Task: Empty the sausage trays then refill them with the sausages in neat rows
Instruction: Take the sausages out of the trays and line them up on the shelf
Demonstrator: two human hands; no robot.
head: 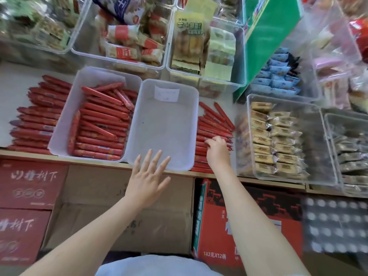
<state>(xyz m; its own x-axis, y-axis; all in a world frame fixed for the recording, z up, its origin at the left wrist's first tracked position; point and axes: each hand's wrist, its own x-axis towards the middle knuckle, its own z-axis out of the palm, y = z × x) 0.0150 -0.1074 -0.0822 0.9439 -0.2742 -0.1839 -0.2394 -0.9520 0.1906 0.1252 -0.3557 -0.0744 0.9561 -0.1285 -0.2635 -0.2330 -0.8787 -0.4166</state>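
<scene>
Shop table [12,84]: right hand [216,150] grasps sausages [211,132] beside empty tray [165,124]; left hand [148,176] released. Risk: overfull grasp spills sausages off edge.

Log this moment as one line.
left hand: open over empty tray | right hand: gripping loose sausages | other tray: still full

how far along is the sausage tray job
Done: the right tray is emptied, its sausages piled on the shelf at right. In hand: the right hand grips sausages from that pile; the left hand hovers open at the tray's near edge. Left: the left tray still holds jumbled sausages.
</scene>
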